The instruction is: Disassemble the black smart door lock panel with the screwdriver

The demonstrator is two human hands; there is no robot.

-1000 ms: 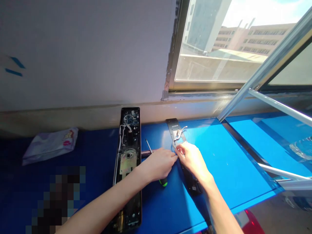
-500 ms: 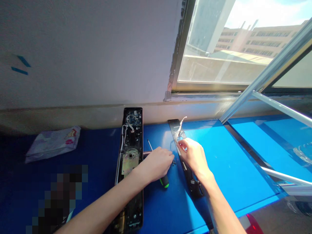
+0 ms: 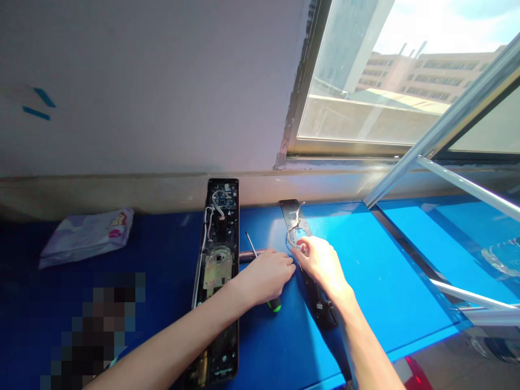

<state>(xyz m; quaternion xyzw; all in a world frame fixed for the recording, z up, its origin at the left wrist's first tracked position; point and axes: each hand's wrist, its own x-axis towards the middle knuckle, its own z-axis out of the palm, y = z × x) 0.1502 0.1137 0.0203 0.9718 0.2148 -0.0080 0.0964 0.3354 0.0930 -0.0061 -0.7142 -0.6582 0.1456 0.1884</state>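
My right hand (image 3: 323,265) is closed in a pinch on a thin pale cable (image 3: 291,237) above a long black mounting plate (image 3: 289,210). The cable's upper end lies over the plate's square cut-out. My left hand (image 3: 270,273) is closed just left of the plate, knuckles up; whatever its fingertips hold is hidden. Beneath that hand lies a screwdriver, its metal shaft (image 3: 251,244) and green-tipped black handle (image 3: 275,305) showing on either side. Left of it, partly behind my left forearm, an opened black lock housing (image 3: 221,233) shows a circuit board, white wires and a metal plate.
Everything rests on a blue tabletop (image 3: 390,260). A dark rod (image 3: 246,257) lies right of the housing. A printed plastic packet (image 3: 87,238) is at the left by the wall. A metal frame (image 3: 390,179) slants across the right side, before the window (image 3: 365,114).
My right hand has moved down along the plate, and the cable's upper end has dropped lower. My left hand has shifted slightly right, and the small dark screws beside it are now hidden.
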